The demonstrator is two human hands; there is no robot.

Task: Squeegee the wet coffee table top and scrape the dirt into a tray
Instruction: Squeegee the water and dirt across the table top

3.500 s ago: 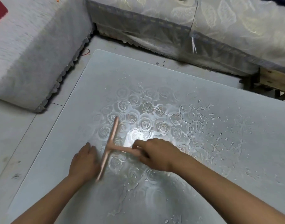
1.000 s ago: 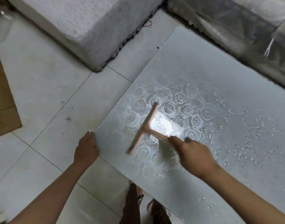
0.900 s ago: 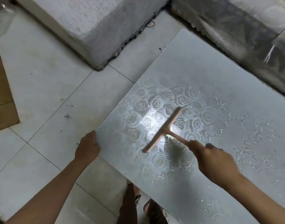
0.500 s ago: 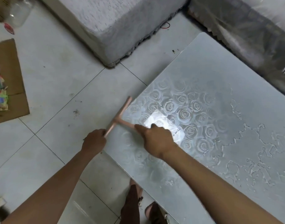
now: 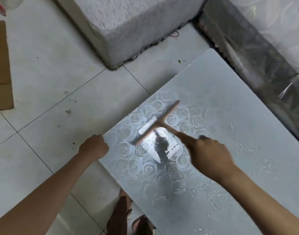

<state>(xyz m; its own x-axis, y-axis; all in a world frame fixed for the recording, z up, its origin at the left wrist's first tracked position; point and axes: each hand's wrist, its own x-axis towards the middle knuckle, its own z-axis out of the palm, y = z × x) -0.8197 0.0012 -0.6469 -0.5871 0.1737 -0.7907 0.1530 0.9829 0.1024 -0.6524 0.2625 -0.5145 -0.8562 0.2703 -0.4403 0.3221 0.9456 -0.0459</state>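
The glass coffee table top (image 5: 213, 92), etched with roses, fills the right half of the view; water pools (image 5: 245, 151) lie across its right and near parts. A pink T-shaped squeegee (image 5: 159, 122) sits over the rose pattern a short way in from the table's left edge, its blade slanted. My right hand (image 5: 208, 155) grips its handle from the right. My left hand (image 5: 94, 146) is curled into a fist right at the table's left edge, with nothing visible in it. No tray is in view.
White tiled floor (image 5: 52, 82) with dark specks lies to the left. A grey fabric sofa block (image 5: 136, 24) stands at the top, a plastic-covered sofa (image 5: 263, 39) at the upper right. Brown cardboard (image 5: 0, 65) is at the far left. My feet (image 5: 125, 217) show below the table edge.
The squeegee has pulled back to the right from the table's left edge, onto the rose pattern. My left hand stays at the left edge.
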